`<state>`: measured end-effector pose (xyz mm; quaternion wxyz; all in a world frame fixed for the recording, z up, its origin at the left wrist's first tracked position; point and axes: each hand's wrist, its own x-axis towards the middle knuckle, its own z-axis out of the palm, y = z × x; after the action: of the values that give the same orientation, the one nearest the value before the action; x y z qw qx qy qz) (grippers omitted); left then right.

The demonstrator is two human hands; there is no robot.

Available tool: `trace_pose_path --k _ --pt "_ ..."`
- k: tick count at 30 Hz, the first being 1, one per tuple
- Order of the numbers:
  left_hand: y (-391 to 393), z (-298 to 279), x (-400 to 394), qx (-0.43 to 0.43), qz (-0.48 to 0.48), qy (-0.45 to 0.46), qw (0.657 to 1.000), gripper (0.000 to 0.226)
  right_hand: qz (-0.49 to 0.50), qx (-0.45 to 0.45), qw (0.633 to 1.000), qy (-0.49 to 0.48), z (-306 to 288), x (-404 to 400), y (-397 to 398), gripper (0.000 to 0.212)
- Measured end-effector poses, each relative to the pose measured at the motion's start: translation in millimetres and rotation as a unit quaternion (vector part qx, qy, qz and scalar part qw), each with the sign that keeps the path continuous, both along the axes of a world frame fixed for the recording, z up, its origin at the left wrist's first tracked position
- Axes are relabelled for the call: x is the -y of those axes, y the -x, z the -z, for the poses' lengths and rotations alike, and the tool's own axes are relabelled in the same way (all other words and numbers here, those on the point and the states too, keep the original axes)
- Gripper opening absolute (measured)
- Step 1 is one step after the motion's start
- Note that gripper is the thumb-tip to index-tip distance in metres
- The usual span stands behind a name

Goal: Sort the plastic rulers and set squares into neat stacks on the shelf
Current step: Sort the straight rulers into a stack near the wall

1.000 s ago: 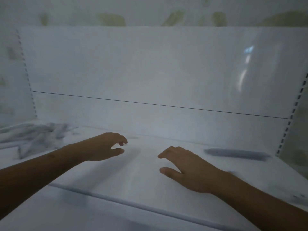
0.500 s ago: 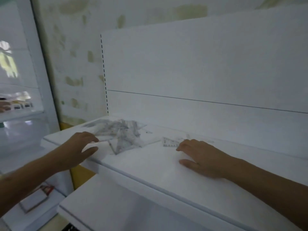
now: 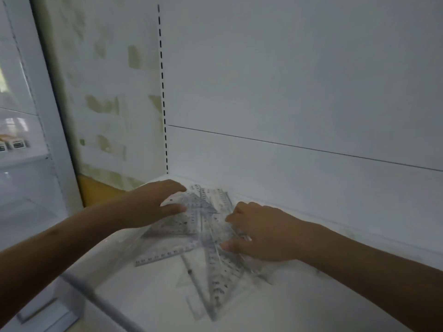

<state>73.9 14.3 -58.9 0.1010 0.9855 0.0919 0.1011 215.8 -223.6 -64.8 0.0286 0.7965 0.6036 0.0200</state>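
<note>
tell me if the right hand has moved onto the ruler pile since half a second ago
Yes. The right hand lay on bare shelf just right of the pile; now it has shifted left onto it, fingers on the clear rulers, nearer the slotted upright.

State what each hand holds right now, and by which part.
The left hand pinches a clear set square at its upper corner, thumb beneath. The right hand has its fingers curled on the pile of rulers; whether it actually grips one cannot be told.
</note>
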Motion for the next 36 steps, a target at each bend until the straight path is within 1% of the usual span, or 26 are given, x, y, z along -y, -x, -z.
trace_pose_path --k 3,5,7,8,10,12,13,15,17,19,22,23,24,25,26,27,30,32,35,36 --pt "-27 2 -21 -0.027 0.043 0.002 0.999 0.116 0.019 -0.021 1.0 0.006 1 -19 -7 0.068" --pt "-43 5 -32 -0.058 0.083 -0.034 0.994 0.109 0.04 -0.027 0.999 -0.002 0 -22 -15 0.058" --pt "-58 7 -38 -0.085 0.117 -0.093 0.985 0.094 0.069 -0.029 0.997 -0.005 2 -23 -21 0.049" --pt "-66 8 -40 -0.093 0.13 -0.109 0.981 0.089 0.085 -0.034 0.996 -0.006 3 -23 -22 0.047" --pt "-80 7 -41 -0.106 0.168 -0.082 0.977 0.083 0.116 -0.03 0.993 -0.009 4 -23 -24 0.042" --pt "-93 2 -39 -0.12 0.21 -0.064 0.968 0.06 0.15 -0.02 0.988 -0.006 2 -24 -22 0.041" --pt "-97 0 -37 -0.122 0.231 -0.073 0.963 0.05 0.166 -0.02 0.986 -0.005 0 -24 -21 0.04" --pt "-101 -1 -35 -0.105 0.264 -0.09 0.955 0.038 0.2 -0.03 0.979 -0.013 -5 -25 -19 0.038" --pt "-102 6 -37 -0.046 0.288 -0.105 0.951 0.03 0.226 -0.029 0.973 -0.033 -5 -25 -13 0.034" --pt "-100 17 -39 0.012 0.3 -0.128 0.945 0.038 0.247 -0.013 0.968 -0.044 1 -22 -5 0.034" --pt "-90 25 -38 0.07 0.312 -0.167 0.932 0.062 0.248 0.031 0.968 -0.036 10 -15 2 0.035" --pt "-87 26 -38 0.093 0.318 -0.168 0.928 0.064 0.246 0.044 0.968 -0.028 11 -13 1 0.036" --pt "-86 27 -37 0.126 0.336 -0.147 0.922 0.059 0.248 0.048 0.967 -0.024 11 -11 1 0.037" --pt "-86 29 -37 0.155 0.353 -0.11 0.916 0.046 0.255 0.048 0.965 -0.025 12 -10 -1 0.04" --pt "-86 29 -38 0.167 0.369 -0.074 0.911 0.033 0.266 0.051 0.962 -0.028 12 -10 -3 0.04" --pt "-85 28 -38 0.169 0.384 -0.041 0.907 0.03 0.277 0.05 0.959 -0.031 12 -10 -5 0.039" --pt "-80 25 -37 0.154 0.429 0.022 0.89 0.035 0.284 0.011 0.957 -0.062 13 -9 -7 0.037" --pt "-77 26 -36 0.135 0.444 0.036 0.885 0.035 0.279 0.007 0.958 -0.072 15 -7 -7 0.039" --pt "-74 29 -28 0.118 0.442 0.05 0.888 0.032 0.292 0.013 0.952 -0.087 22 -6 -13 0.043" --pt "-73 29 -23 0.119 0.437 0.068 0.889 0.03 0.296 0.016 0.951 -0.088 25 -6 -14 0.043"
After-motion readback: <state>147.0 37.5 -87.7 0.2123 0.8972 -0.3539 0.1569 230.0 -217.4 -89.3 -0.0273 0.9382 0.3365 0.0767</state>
